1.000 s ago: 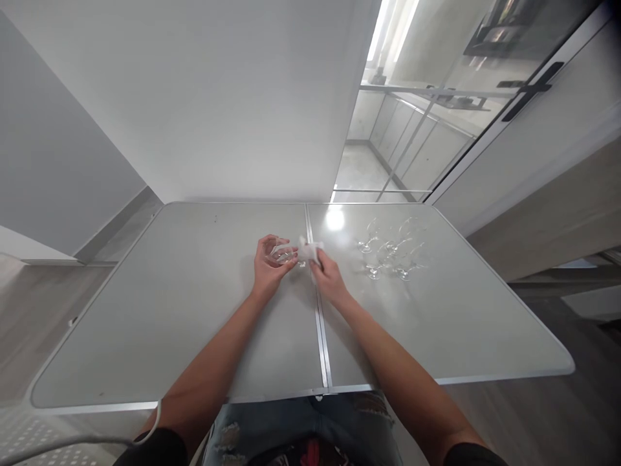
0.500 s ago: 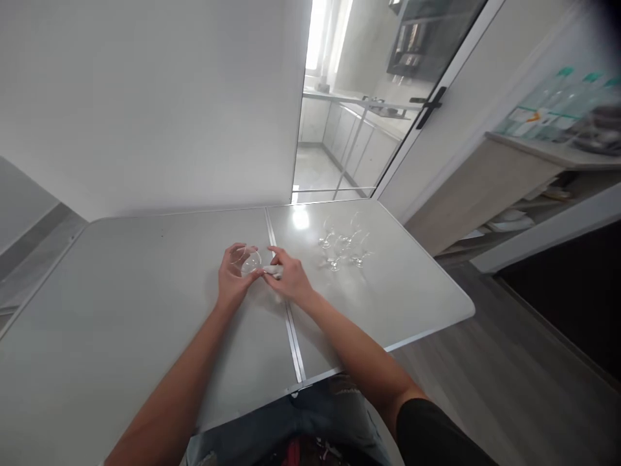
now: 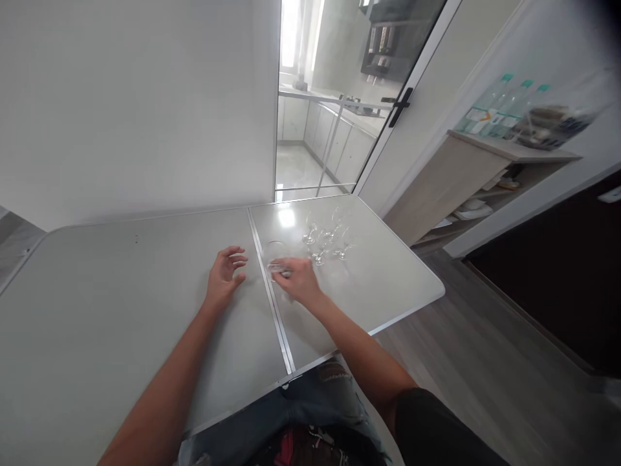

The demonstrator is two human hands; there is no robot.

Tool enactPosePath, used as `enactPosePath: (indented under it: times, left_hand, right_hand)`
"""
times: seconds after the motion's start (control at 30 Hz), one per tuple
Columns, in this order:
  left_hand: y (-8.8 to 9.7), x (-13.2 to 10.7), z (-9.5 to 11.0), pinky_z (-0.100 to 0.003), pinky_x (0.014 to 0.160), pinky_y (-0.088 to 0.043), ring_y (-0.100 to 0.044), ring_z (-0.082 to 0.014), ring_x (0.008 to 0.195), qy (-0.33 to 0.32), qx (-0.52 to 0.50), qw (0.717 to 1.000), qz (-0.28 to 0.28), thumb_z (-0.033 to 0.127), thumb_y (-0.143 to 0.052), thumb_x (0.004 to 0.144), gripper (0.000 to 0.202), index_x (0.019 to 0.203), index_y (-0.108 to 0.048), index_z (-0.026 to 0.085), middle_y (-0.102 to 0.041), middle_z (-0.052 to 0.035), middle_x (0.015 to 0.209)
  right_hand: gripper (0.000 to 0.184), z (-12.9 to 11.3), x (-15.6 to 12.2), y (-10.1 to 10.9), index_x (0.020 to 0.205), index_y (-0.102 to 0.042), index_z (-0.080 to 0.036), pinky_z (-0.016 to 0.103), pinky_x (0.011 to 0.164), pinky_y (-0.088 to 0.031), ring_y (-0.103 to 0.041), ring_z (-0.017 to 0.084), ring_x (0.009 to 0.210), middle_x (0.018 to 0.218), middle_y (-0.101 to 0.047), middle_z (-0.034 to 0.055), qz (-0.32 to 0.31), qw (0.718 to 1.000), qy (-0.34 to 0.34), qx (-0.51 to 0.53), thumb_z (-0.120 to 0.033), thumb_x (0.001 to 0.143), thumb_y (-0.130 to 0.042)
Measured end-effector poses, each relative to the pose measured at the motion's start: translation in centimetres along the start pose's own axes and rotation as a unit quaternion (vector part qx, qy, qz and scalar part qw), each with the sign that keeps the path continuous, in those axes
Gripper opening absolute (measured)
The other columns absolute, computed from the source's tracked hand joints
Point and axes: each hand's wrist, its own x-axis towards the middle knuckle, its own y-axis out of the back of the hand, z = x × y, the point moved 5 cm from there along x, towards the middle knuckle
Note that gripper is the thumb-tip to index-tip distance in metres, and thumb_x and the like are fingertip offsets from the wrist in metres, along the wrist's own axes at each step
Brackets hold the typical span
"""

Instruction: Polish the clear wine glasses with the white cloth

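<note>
My right hand [image 3: 299, 279] is closed around a clear wine glass [image 3: 275, 254] just right of the metal seam in the white folding table [image 3: 121, 304]; the glass bowl sticks out past my fingers to the left. A bit of white cloth seems pressed under the same hand, though I cannot make it out well. My left hand [image 3: 224, 277] hovers open left of the seam, fingers spread and curled, holding nothing, a short gap from the glass.
Several more clear wine glasses [image 3: 327, 238] stand grouped on the table's far right part. Behind the table are a white wall and a glass door with a black handle [image 3: 400, 105]. A wooden shelf [image 3: 480, 175] with bottles stands to the right.
My left hand let go of the glass and opened. My right hand took the glass and carried it right across the seam. The view swung further right.
</note>
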Motion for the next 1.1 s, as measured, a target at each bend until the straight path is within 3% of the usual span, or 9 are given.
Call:
enactPosePath:
  times: [0.13, 0.23, 0.3, 0.47, 0.7, 0.8, 0.9, 1.0, 1.1]
  left_hand:
    - [0.5, -0.2, -0.8, -0.028, 0.075, -0.049, -0.059, -0.0165, 0.082, 0.046, 0.132, 0.990, 0.003, 0.050, -0.073, 0.083, 0.037, 0.103, -0.067, 0.020, -0.064, -0.0051, 0.097]
    - [-0.2, -0.5, -1.3, -0.028, 0.071, -0.045, -0.055, -0.0159, 0.075, 0.090, 0.259, 0.960, -0.059, 0.050, -0.061, 0.090, 0.031, 0.090, -0.067, 0.019, -0.063, -0.0018, 0.081]
    - [-1.0, -0.6, -1.2, -0.028, 0.071, -0.043, -0.054, -0.0153, 0.073, 0.097, 0.316, 0.938, -0.106, 0.048, -0.057, 0.092, 0.032, 0.085, -0.066, 0.019, -0.063, -0.0009, 0.078]
    - [-2.7, -0.8, -0.6, -0.028, 0.073, -0.043, -0.057, -0.0163, 0.076, 0.076, 0.367, 0.904, -0.207, 0.043, -0.052, 0.095, 0.028, 0.088, -0.068, 0.021, -0.067, -0.0010, 0.083]
    - [-2.7, -0.7, -0.6, -0.028, 0.073, -0.042, -0.058, -0.0171, 0.077, 0.069, 0.399, 0.888, -0.216, 0.040, -0.051, 0.095, 0.026, 0.090, -0.069, 0.021, -0.068, -0.0010, 0.085]
    - [-2.7, -0.7, -0.7, -0.028, 0.073, -0.042, -0.058, -0.0169, 0.078, 0.071, 0.398, 0.888, -0.218, 0.040, -0.052, 0.095, 0.026, 0.091, -0.069, 0.021, -0.068, -0.0008, 0.086]
    - [-2.7, -0.7, -0.7, -0.029, 0.074, -0.043, -0.058, -0.0170, 0.078, 0.071, 0.396, 0.889, -0.219, 0.041, -0.053, 0.095, 0.025, 0.091, -0.068, 0.021, -0.068, -0.0009, 0.086]
    - [-2.7, -0.7, -0.7, -0.029, 0.074, -0.043, -0.058, -0.0173, 0.078, 0.071, 0.398, 0.888, -0.220, 0.040, -0.052, 0.095, 0.025, 0.091, -0.068, 0.021, -0.068, -0.0013, 0.085]
    - [-2.7, -0.7, -0.8, -0.029, 0.073, -0.043, -0.058, -0.0175, 0.078, 0.065, 0.403, 0.885, -0.223, 0.038, -0.052, 0.095, 0.024, 0.091, -0.069, 0.022, -0.069, -0.0014, 0.085]
  right_hand:
    - [0.023, 1.4, -3.8, 8.2, 0.094, -0.082, -0.026, 0.038, 0.082, -0.054, -0.073, 0.029, 0.084, 0.093, -0.080, 0.0043, 0.132, 0.988, 0.015, -0.081, -0.025, 0.071, -0.077]
    - [0.022, 3.8, -5.3, 13.7, 0.089, -0.082, -0.021, 0.037, 0.079, -0.056, -0.075, 0.030, 0.084, 0.092, -0.080, 0.0083, 0.190, 0.962, -0.033, -0.195, -0.034, 0.074, -0.075]
    - [0.023, 5.2, -5.4, 15.9, 0.086, -0.082, -0.018, 0.034, 0.078, -0.056, -0.075, 0.030, 0.086, 0.092, -0.080, 0.0097, 0.194, 0.945, -0.061, -0.256, -0.037, 0.076, -0.072]
    - [0.023, 6.7, -3.9, 17.3, 0.085, -0.082, -0.019, 0.032, 0.080, -0.056, -0.076, 0.028, 0.090, 0.095, -0.080, 0.0090, 0.194, 0.935, -0.071, -0.288, -0.037, 0.077, -0.069]
    - [0.021, 7.6, -2.9, 17.0, 0.083, -0.081, -0.020, 0.031, 0.082, -0.055, -0.075, 0.026, 0.089, 0.093, -0.080, 0.0078, 0.186, 0.934, -0.077, -0.295, -0.036, 0.078, -0.068]
    - [0.033, 7.6, -3.2, 17.5, 0.101, -0.079, -0.019, 0.031, 0.082, -0.055, -0.074, 0.025, 0.093, 0.099, -0.079, 0.0083, 0.167, 0.936, -0.092, -0.295, -0.038, 0.075, -0.073]
    - [0.052, 7.9, -4.0, 19.5, 0.111, -0.074, -0.018, 0.028, 0.074, -0.054, -0.073, 0.025, 0.092, 0.094, -0.078, 0.0085, 0.123, 0.936, -0.144, -0.298, -0.042, 0.066, -0.082]
    - [0.029, 8.6, -4.7, 22.6, 0.092, -0.076, -0.019, 0.026, 0.067, -0.049, -0.071, 0.023, 0.081, 0.083, -0.076, 0.0065, 0.065, 0.918, -0.182, -0.347, -0.039, 0.071, -0.078]
    - [0.017, 8.7, -4.9, 25.6, 0.090, -0.075, -0.020, 0.027, 0.068, -0.043, -0.069, 0.021, 0.079, 0.084, -0.076, 0.0070, 0.124, 0.875, -0.130, -0.450, -0.031, 0.083, -0.064]
